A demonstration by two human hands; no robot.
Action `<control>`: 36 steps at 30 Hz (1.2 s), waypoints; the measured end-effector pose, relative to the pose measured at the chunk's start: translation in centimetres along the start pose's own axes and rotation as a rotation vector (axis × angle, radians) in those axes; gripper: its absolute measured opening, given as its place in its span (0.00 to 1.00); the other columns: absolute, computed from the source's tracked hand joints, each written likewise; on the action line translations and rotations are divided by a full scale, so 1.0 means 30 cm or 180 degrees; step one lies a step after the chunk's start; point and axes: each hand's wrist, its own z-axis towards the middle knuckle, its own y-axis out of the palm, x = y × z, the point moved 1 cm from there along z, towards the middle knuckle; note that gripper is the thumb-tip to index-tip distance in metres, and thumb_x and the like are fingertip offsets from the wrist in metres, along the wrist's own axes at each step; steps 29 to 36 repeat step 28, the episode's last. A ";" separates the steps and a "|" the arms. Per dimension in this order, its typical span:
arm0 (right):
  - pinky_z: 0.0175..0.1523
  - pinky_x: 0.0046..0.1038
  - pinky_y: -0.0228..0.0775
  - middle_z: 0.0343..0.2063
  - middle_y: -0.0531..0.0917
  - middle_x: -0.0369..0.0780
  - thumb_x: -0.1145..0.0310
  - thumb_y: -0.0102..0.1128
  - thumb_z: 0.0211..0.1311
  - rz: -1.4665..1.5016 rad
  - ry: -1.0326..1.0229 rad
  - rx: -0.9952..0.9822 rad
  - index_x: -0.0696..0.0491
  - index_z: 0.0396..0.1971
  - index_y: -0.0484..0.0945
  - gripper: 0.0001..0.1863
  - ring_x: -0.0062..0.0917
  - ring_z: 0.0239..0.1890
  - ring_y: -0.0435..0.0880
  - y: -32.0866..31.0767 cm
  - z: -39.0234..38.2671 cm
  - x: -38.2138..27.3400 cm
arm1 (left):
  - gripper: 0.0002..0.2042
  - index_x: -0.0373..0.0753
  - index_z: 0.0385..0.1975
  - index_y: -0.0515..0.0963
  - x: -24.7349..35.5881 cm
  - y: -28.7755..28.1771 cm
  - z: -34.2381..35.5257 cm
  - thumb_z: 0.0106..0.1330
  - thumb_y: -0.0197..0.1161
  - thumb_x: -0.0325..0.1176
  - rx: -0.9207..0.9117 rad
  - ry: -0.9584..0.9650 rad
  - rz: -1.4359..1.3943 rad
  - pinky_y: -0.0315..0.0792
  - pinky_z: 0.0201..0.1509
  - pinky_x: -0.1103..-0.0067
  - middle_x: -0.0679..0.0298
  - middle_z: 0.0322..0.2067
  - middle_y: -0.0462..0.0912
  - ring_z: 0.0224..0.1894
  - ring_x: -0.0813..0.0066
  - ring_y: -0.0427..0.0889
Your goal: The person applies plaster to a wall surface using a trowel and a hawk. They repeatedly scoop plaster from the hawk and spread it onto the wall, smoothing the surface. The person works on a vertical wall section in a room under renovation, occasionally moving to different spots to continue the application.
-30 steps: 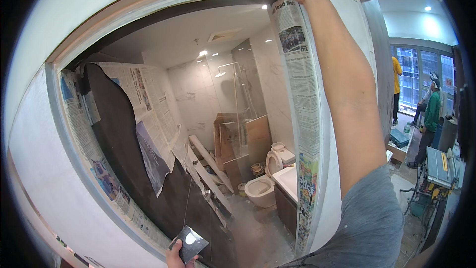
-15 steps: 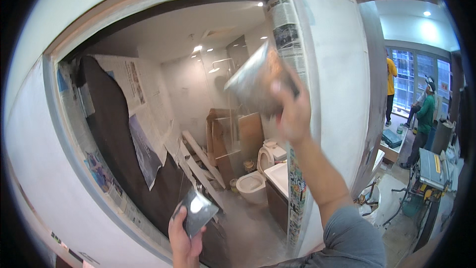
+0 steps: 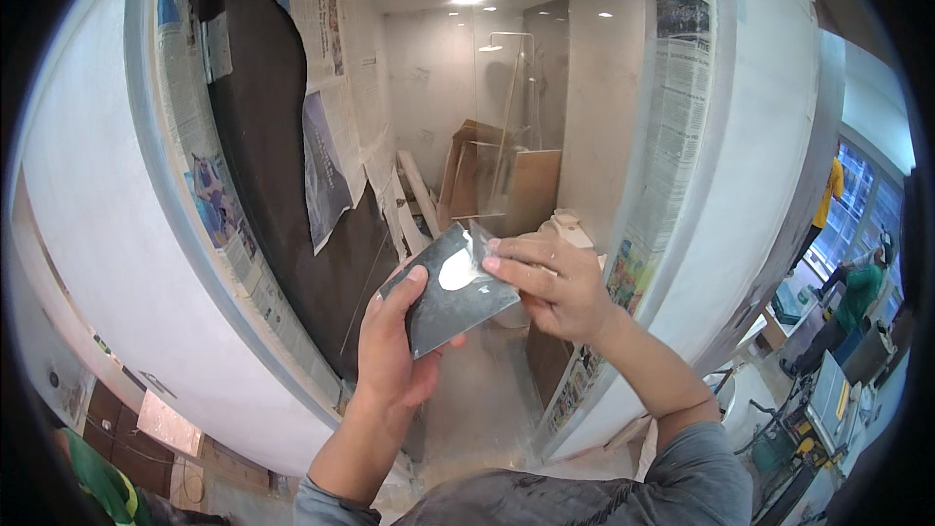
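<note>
My left hand grips a flat, dark metal spreader plate from below, thumb on its upper face. A smooth lump of white putty lies on that plate. My right hand has its fingers pinched on a thin metal scraper, now seen nearly edge-on and mostly hidden by the fingers. The scraper's blade touches or hovers right by the putty; I cannot tell which. Both hands are close together before the doorway, at the middle of the view.
Newspaper covers the inner faces of the door opening, and a white wall stands at right. Beyond are cardboard and a toilet. A person in green is far right; a green sleeve shows lower left.
My right hand has come down from the upper doorway with its scraper to the plate. My left hand has risen with the plate. The view has tilted down and turned.
</note>
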 end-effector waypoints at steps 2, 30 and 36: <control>0.48 0.35 0.79 0.49 0.86 0.37 0.81 0.67 0.47 -0.0233 0.0038 -0.0336 0.41 0.57 0.83 0.33 0.35 0.47 0.85 -0.013 -0.013 0.033 | 0.19 0.31 0.56 0.74 -0.005 -0.029 -0.006 0.74 0.57 0.39 -0.0011 -0.0040 0.0025 0.81 0.27 0.78 0.59 0.42 0.84 0.36 0.74 0.86; 0.63 0.42 0.59 0.48 0.87 0.25 0.82 0.63 0.53 0.0132 -0.0254 -0.1480 0.32 0.42 0.92 0.25 0.29 0.54 0.75 -0.151 0.144 0.071 | 0.20 0.29 0.57 0.75 0.111 -0.066 -0.002 0.73 0.61 0.39 -0.0632 -0.0676 0.1181 0.83 0.25 0.75 0.58 0.39 0.85 0.32 0.72 0.87; 0.63 0.42 0.59 0.48 0.87 0.25 0.82 0.63 0.53 0.0132 -0.0254 -0.1480 0.32 0.42 0.92 0.25 0.29 0.54 0.75 -0.151 0.144 0.071 | 0.20 0.29 0.57 0.75 0.111 -0.066 -0.002 0.73 0.61 0.39 -0.0632 -0.0676 0.1181 0.83 0.25 0.75 0.58 0.39 0.85 0.32 0.72 0.87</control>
